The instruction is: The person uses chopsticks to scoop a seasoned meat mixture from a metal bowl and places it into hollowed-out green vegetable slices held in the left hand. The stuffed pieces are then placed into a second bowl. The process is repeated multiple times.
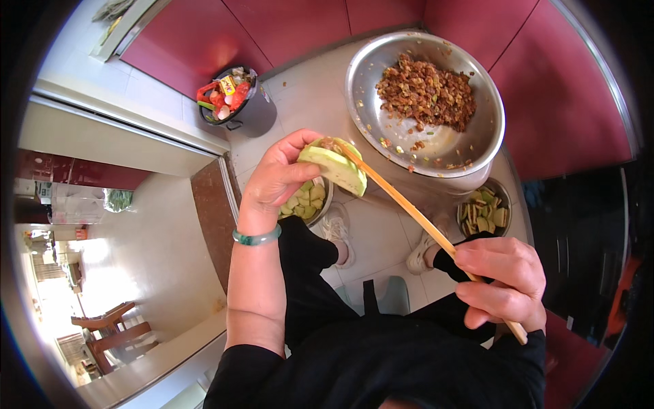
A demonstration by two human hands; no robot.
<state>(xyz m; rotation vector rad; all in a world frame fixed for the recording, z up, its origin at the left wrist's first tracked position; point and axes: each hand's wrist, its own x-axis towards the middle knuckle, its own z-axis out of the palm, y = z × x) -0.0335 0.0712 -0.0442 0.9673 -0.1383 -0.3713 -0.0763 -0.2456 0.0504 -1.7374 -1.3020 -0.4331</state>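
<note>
My left hand (pixel 278 171) pinches a pale green vegetable slice (pixel 340 171), possibly eggplant, split into two layers. Some minced filling (pixel 327 144) shows in the gap along its upper edge. Wooden chopsticks (pixel 403 202) run from my right hand (pixel 503 286) up to that gap, their tips at the filling. A large steel basin (pixel 365 110) beyond my hands holds a heap of brown minced filling (pixel 429 92). Partly behind my left hand is a bowl of cut green pieces (pixel 306 202). Another steel bowl (pixel 507 217) on the right holds more slices with green rims.
A grey trash bin (pixel 260 115) full of scraps stands at the back left. Dark red cabinets (pixel 317 25) line the far side. To the right is a glossy black appliance front (pixel 572 240). A doorway threshold (pixel 209 220) lies left; my feet rest on floor tiles (pixel 378 230).
</note>
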